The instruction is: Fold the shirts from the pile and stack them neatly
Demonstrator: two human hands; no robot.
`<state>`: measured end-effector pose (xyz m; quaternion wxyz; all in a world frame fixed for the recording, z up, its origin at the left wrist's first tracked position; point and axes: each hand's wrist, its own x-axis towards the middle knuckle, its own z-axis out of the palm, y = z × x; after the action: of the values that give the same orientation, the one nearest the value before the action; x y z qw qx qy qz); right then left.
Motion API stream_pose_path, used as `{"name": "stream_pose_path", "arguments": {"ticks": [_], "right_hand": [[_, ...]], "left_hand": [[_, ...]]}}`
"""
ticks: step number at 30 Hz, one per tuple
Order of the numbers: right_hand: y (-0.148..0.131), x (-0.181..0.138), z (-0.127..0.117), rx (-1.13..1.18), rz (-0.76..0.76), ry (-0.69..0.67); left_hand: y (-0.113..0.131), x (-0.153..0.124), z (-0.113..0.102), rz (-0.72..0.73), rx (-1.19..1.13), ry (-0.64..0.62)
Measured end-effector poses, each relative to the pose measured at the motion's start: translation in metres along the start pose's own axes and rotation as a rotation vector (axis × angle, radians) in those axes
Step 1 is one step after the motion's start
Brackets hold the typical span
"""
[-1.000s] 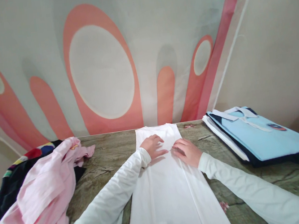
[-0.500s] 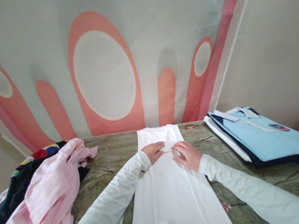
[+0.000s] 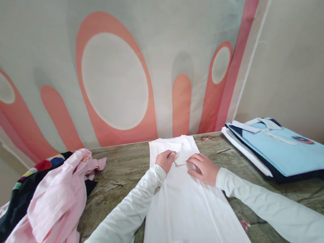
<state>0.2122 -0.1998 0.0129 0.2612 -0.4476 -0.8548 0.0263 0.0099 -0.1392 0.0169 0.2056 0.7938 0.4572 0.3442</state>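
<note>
A long white garment (image 3: pixel 187 209), its sides folded inward, lies along the middle of the table with a small label near its close end. My left hand (image 3: pixel 165 161) pinches a bit of white cloth near the far end, fingers closed on it. Opposite it, my right hand (image 3: pixel 203 168) rests on the garment with curled fingers, touching a folded edge of the cloth. Whether its fingertips grip any fabric is hard to see.
A loose heap of clothes, with a pink garment (image 3: pixel 54 209) and a dark garment (image 3: pixel 11 215), lies at the left of the wooden-looking table (image 3: pixel 120 170). At the right is a stack of folded clothes topped by a light blue shirt (image 3: pixel 289 149). A wall stands behind.
My left hand has gone from lying flat on the cloth to pinching it, lifting a small edge. The right hand has stayed nearly in place.
</note>
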Motion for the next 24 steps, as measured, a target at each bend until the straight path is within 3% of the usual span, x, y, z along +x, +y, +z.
{"name": "stream_pose_path", "arguments": {"ticks": [5, 9, 17, 20, 24], "right_hand": [[0.003, 0.006, -0.004, 0.029, -0.001, -0.003], [0.018, 0.04, -0.008, 0.125, 0.084, -0.083], [0.064, 0.126, 0.031, 0.063, 0.422, 0.002], [0.069, 0.134, 0.046, 0.036, 0.447, 0.015], [0.07, 0.131, 0.055, 0.023, 0.43, 0.048]], "left_hand": [[0.003, -0.008, 0.008, 0.19, 0.271, -0.23], [0.003, -0.009, 0.01, 0.248, 0.442, -0.307], [0.007, -0.011, 0.002, 0.292, 0.369, -0.28], [0.01, -0.012, -0.002, 0.292, 0.361, -0.234], [0.009, -0.014, -0.002, 0.175, 0.448, -0.168]]}}
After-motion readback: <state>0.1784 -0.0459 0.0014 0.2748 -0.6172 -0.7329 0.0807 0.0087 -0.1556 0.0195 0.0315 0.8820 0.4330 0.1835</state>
